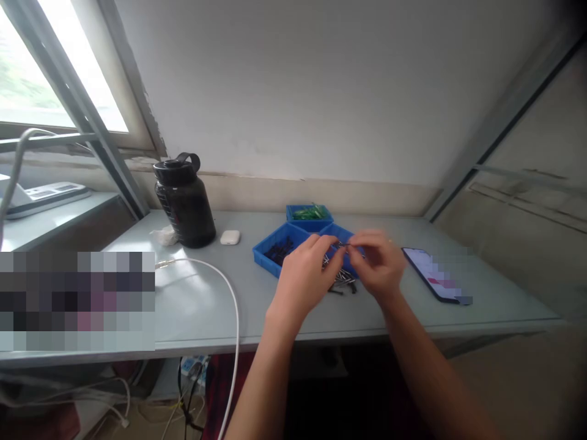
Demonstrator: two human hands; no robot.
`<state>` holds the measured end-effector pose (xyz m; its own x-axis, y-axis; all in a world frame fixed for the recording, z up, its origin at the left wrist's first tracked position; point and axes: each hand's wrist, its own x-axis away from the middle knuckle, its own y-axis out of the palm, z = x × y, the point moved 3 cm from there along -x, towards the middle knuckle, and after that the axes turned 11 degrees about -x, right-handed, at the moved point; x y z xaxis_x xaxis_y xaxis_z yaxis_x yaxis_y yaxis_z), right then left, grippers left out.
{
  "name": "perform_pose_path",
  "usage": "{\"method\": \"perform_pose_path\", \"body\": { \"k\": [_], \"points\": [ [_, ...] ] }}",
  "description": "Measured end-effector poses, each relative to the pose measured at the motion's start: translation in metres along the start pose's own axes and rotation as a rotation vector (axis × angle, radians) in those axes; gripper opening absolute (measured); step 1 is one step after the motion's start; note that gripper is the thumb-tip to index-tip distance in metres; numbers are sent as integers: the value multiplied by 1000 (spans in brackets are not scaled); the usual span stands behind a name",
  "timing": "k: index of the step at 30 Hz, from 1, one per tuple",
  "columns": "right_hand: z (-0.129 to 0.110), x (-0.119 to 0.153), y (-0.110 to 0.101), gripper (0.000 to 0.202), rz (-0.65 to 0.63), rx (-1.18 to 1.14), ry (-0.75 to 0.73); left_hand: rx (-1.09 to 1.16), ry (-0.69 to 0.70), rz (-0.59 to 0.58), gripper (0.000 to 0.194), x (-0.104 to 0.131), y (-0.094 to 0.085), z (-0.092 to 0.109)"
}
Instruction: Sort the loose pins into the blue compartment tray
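Over the blue bins, my left hand [309, 269] and my right hand [378, 263] meet, fingertips pinched around a small thin dark piece [342, 244]. Its exact kind is too small to make out. Under the hands, a loose pile of thin metal pins with black ends [343, 278] lies on the table. The left blue bin [266, 264] holds small black parts [279, 250]. Partly covered by my fingers is the right blue bin [337, 230], its contents mostly hidden. Behind them, a smaller blue bin [309, 225] contains green slender pieces [312, 212].
A black water bottle [186, 205] stands at the left, with crumpled tissue [165, 236] and a white earbud case [230, 237] nearby. A white cable [233, 305] hangs over the front edge. A phone [435, 275] lies at the right. The wall [302, 110] closes off the back.
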<state>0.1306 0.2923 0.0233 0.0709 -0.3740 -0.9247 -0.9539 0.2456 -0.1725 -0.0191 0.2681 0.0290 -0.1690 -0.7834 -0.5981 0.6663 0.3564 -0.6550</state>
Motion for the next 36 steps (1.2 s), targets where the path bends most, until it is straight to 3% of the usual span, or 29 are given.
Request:
{"method": "perform_pose_path", "body": {
  "k": [2, 10, 13, 17, 25, 32, 36],
  "points": [
    [-7, -3, 2, 10, -35, -45, -21, 32, 1, 13, 19, -1, -3, 6],
    [-11, -2, -24, 5, 111, -199, 104, 91, 123, -25, 22, -17, -3, 34],
    [-7, 7, -31, 5, 36, -187, 216, 190, 94, -17, 20, -11, 7, 28],
    [-7, 20, -27, 12, -196, -161, 372, 249, 2, 27, 20, 5, 16, 15],
    [-9, 32, -22, 14, -145, -189, 415, 319, -26, 9, 23, 15, 21, 10],
    [0, 41, -13, 14, -188, -240, 521, 131, -20, 4, 21, 16, 33, -1],
    [7, 51, -8, 14, -203, -245, 553, 161, -50, 25, 22, 24, 45, -10]
  ]
}}
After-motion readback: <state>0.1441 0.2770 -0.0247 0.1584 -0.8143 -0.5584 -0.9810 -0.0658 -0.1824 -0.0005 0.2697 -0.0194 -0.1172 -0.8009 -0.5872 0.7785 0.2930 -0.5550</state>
